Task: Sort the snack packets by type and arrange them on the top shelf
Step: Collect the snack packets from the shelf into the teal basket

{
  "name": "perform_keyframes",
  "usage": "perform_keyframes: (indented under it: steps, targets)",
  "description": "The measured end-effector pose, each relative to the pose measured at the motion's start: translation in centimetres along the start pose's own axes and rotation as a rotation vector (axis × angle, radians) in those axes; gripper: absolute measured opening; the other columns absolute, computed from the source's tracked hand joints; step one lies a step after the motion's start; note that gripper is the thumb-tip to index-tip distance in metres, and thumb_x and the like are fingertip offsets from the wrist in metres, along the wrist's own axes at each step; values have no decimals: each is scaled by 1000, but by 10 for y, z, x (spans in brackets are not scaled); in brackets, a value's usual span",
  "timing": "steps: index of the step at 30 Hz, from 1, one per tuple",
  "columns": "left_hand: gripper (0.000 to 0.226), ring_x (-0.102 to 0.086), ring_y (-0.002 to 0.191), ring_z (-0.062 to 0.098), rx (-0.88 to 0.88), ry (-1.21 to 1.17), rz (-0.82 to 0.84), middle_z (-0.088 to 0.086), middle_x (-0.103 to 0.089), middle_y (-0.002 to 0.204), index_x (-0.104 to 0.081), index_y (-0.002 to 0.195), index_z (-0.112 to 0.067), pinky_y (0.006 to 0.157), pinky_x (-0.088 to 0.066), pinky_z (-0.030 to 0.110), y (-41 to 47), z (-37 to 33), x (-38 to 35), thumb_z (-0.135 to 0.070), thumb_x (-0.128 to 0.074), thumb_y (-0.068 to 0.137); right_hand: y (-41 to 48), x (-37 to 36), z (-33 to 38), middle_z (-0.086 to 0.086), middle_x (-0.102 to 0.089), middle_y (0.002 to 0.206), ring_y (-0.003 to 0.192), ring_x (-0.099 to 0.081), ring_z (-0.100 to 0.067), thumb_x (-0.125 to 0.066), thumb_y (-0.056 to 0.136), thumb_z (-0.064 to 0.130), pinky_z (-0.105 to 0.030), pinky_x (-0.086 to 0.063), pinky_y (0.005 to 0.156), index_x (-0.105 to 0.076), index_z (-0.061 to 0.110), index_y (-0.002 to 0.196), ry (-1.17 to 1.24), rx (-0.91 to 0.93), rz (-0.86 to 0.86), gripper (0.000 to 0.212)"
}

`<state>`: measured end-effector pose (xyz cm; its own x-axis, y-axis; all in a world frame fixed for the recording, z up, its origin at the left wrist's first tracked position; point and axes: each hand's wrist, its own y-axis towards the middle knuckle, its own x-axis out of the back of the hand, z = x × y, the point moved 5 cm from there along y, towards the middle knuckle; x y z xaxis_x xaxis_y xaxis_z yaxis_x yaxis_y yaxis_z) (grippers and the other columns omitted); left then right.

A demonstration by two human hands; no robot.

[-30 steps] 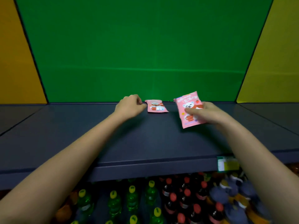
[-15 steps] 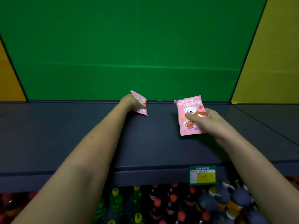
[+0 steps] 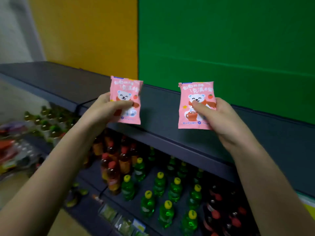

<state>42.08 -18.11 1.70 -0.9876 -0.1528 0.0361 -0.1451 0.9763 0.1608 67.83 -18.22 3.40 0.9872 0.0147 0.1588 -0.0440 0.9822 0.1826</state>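
Two matching pink snack packets with a white bear print are held upright in the air in front of the dark top shelf (image 3: 170,106). My left hand (image 3: 104,109) grips the left packet (image 3: 126,92), thumb across its front. My right hand (image 3: 219,120) pinches the right packet (image 3: 196,92) with the thumb on the bear. Both packets are off the shelf, side by side and apart, near the shelf's front edge. I see no packets lying on the part of the top shelf that is in view.
Below the top shelf stand green bottles with yellow caps (image 3: 160,184) and brown bottles with red caps (image 3: 112,164). More blurred goods (image 3: 15,147) lie at the left. An orange wall panel (image 3: 85,34) and a green one (image 3: 221,40) back the shelf.
My left hand has lifted its packet off the shelf and turned it upright. My right hand raised its packet too. My view has swung to the left, showing the shelf at an angle.
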Motion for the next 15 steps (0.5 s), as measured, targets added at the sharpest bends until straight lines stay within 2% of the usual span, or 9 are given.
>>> perform_keyframes:
  steps: [3,6,9,12,15]
  targets:
    - [16,-68,58,6,44,6,-259,2,-74,78,-64,96,-11,56,-55,20,-53,17,95,-5,-64,81,2,-89,-2,-4,-72,99,85,-70,-15,-64,85,26,-33,-55,84,-59,7,110,67,11,160,32]
    - [12,-62,45,6,78,-4,-487,-1,-71,63,-63,87,-13,42,-48,16,-112,41,183,-6,-66,77,-15,-194,-10,-4,-72,100,86,-70,-15,-66,84,27,-32,-56,80,-56,9,110,120,-30,348,33]
    - [11,-62,45,4,145,-8,-698,-5,-69,57,-62,81,-12,43,-49,16,-174,70,265,-2,-61,81,-47,-303,-22,-4,-70,100,82,-69,-12,-65,85,25,-25,-56,72,-56,11,106,143,-65,540,28]
    - [11,-62,42,5,239,-34,-874,-6,-68,53,-61,86,-10,40,-49,16,-235,101,343,0,-56,85,-86,-405,-35,-4,-69,100,79,-67,-9,-64,86,23,-15,-53,59,-54,12,107,170,-134,711,26]
    - [12,-58,38,4,299,-70,-1037,-6,-65,48,-60,86,-11,37,-45,13,-288,122,413,-1,-55,84,-123,-493,-46,-6,-69,103,84,-68,-13,-63,87,21,-15,-55,61,-54,9,111,190,-193,835,27]
